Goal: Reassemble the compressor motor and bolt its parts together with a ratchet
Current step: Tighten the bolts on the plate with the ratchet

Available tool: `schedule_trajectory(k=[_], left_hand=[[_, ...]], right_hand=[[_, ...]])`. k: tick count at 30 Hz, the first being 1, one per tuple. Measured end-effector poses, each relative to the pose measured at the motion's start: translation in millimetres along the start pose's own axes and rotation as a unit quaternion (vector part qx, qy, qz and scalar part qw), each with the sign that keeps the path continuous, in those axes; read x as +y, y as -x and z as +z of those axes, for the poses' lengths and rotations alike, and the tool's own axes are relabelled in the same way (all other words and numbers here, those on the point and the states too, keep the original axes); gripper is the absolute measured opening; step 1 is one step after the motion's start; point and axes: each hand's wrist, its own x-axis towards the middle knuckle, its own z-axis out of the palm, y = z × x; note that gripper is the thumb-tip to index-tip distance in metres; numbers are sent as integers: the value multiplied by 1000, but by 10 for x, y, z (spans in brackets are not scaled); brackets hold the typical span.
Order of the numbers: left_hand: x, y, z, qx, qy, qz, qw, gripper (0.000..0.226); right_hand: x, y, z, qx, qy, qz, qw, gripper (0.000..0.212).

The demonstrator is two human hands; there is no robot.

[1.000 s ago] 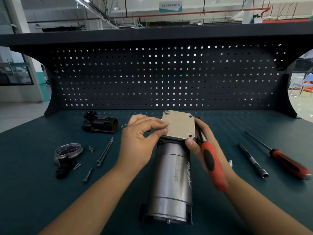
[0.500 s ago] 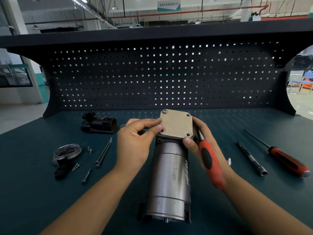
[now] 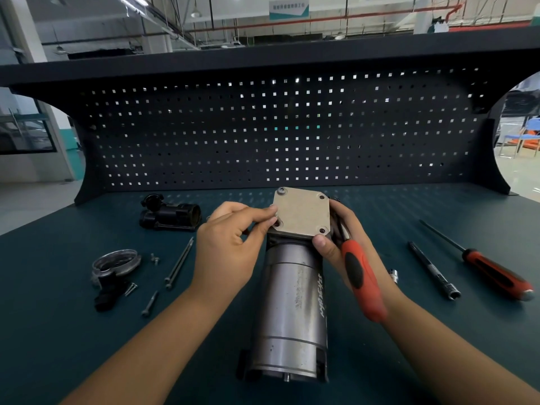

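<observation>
The steel compressor motor [image 3: 289, 311] lies lengthwise on the bench, its far end capped by a square metal plate [image 3: 302, 212]. One bolt sits in the plate's far left corner; the other corner holes look empty. My left hand [image 3: 230, 244] pinches the plate's left edge with thumb and fingertips. My right hand [image 3: 336, 238] holds the red-and-black ratchet handle [image 3: 361, 280] against its palm, and its thumb presses the plate's near right corner. The ratchet's head is hidden behind the plate.
Left of the motor lie a black housing [image 3: 169, 214], a round cap [image 3: 115, 263], two long bolts [image 3: 179, 263] and several small screws. To the right are a socket extension bar [image 3: 434, 270], a small socket [image 3: 394, 274] and a red-handled screwdriver [image 3: 493, 273]. A pegboard stands behind.
My left fingertips have shifted slightly along the plate's left edge, toward its near left hole. The plate, motor and right hand stay about where they were.
</observation>
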Motion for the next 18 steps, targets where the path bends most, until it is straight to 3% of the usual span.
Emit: schedule_trajectory(k=[14,16,18], left_hand=[[-57,-50,-70,-34,-60,145,987,15],[-45,-34,-68,-44,-34,103,993,15],[-4,-15,-57,-46,14,11,999,17]], right_hand=[[-24,0,12,1,-2,-1,1000,64],[-27,-5,16,3,-2,-1,1000,64],[-25,-5,18,4,-6,0,1000,62]])
